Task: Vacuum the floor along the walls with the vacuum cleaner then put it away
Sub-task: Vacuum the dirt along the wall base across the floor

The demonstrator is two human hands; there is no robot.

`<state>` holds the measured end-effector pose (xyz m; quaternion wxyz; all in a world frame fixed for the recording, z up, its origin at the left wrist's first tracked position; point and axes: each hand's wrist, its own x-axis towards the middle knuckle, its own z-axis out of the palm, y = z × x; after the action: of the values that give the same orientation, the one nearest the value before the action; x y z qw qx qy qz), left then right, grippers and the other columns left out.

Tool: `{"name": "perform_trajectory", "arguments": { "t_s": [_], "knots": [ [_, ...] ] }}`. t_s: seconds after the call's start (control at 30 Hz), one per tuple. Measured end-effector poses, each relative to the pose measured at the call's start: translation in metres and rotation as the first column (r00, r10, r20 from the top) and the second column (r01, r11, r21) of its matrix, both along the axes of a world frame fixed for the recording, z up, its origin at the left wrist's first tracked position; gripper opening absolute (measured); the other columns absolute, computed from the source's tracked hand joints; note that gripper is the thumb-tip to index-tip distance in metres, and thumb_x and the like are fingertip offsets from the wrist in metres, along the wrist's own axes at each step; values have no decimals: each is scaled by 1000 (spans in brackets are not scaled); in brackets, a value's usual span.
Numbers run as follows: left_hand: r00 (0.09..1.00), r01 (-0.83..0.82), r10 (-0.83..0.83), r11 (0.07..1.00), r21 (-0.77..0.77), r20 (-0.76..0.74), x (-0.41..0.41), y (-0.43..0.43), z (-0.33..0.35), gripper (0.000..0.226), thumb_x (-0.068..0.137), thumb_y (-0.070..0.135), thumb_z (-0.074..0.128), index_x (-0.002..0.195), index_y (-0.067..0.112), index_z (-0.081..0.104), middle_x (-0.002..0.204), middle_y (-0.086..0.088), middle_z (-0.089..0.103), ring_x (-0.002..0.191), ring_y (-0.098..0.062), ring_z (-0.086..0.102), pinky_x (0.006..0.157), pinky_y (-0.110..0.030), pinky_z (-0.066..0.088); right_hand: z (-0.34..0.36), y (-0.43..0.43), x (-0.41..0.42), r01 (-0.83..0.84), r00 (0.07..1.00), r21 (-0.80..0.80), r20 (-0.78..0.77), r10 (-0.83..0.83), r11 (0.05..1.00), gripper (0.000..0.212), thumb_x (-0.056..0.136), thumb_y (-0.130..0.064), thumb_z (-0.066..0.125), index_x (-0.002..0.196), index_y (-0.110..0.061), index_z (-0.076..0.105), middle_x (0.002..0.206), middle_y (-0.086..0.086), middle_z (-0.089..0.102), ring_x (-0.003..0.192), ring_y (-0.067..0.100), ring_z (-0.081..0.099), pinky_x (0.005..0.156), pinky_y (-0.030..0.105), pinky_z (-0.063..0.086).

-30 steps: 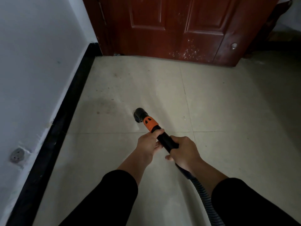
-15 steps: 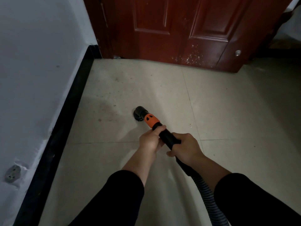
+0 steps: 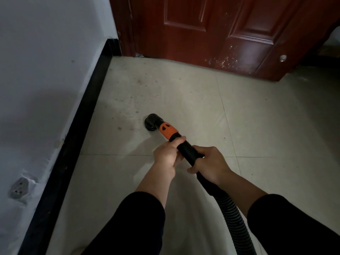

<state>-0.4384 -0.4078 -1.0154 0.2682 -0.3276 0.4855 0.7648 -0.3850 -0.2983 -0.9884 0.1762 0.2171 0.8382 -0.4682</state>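
Note:
A black vacuum wand with an orange collar [image 3: 167,131] ends in a round black nozzle [image 3: 152,122] that sits on the pale tiled floor [image 3: 184,100], beside a patch of dusty specks. My left hand [image 3: 168,156] grips the wand just behind the orange collar. My right hand [image 3: 209,164] grips it further back, where the ribbed black hose [image 3: 231,214] begins. The hose runs down to the bottom edge of the view; the vacuum's body is out of sight.
A white wall [image 3: 46,80] with a black skirting board [image 3: 73,140] runs along the left, a socket [image 3: 19,187] low on it. A red-brown wooden door [image 3: 220,34] closes off the far side, with a round stopper [image 3: 283,58] near its right edge.
The nozzle has slid left and slightly forward over the tile toward the skirting board. Both hands kept their grip on the wand.

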Motion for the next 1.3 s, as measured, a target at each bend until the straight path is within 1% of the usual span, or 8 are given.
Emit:
{"name": "perform_trajectory", "arguments": {
  "t_s": [0.13,0.27,0.37,0.63,0.87,1.0,1.13,1.3],
  "knots": [
    [1000,-2,2,1000,15,13,8,-3,0,19,79,14,79,91,8,65,90,-9,70,79,-19,70,57,-22,58,0,-1,8,-13,1000,-1,0,13,1000,35,67,4,70,91,-21,72,65,2,60,54,16,55,54,23,46],
    [1000,-10,10,1000,2,21,12,-6,1,22,78,13,80,94,7,66,87,-8,70,78,-19,70,60,-23,59,0,-1,11,-18,1000,-13,4,18,1000,38,68,6,67,90,-25,73,61,1,63,46,10,56,47,19,45],
    [1000,-14,15,1000,-21,20,10,-13,0,20,78,13,80,90,8,65,87,-6,68,79,-18,69,63,-24,59,-1,-6,9,-31,1000,-30,2,31,999,39,68,6,68,91,-24,73,63,4,63,47,11,55,47,19,44],
    [1000,-22,23,998,-58,10,-2,-36,-3,17,79,13,79,82,11,62,81,-4,65,74,-16,67,59,-23,57,-7,-28,-3,-40,999,-48,-13,40,998,40,67,7,66,91,-24,73,56,0,62,41,6,53,43,15,42],
    [1000,-16,17,996,-90,10,-11,-54,-9,19,79,16,80,89,10,65,90,-8,70,84,-19,70,67,-26,59,-11,-43,-13,-77,997,-52,-14,76,996,37,66,6,69,91,-21,73,57,1,60,42,8,53,44,17,43],
    [1000,-29,30,997,-71,7,-12,-67,-11,17,79,15,79,89,11,66,89,-7,70,80,-17,70,60,-23,58,-13,-54,-17,-98,995,-71,-13,97,993,39,64,6,70,93,-21,73,63,5,61,48,15,56,49,23,47],
    [1000,-30,30,997,-73,4,-14,-76,-11,17,79,14,79,92,9,68,88,-7,72,76,-17,71,57,-21,58,-16,-63,-20,-99,995,-85,-9,98,991,42,64,5,71,93,-24,74,64,2,62,50,14,57,51,23,48],
    [1000,4,-1,990,-140,23,-24,-86,-10,24,78,16,80,95,7,65,100,-10,70,88,-20,70,68,-26,58,-17,-72,-26,-91,996,-109,-8,91,990,41,65,8,69,92,-23,74,63,4,63,47,14,58,47,22,48]
  ]
}}
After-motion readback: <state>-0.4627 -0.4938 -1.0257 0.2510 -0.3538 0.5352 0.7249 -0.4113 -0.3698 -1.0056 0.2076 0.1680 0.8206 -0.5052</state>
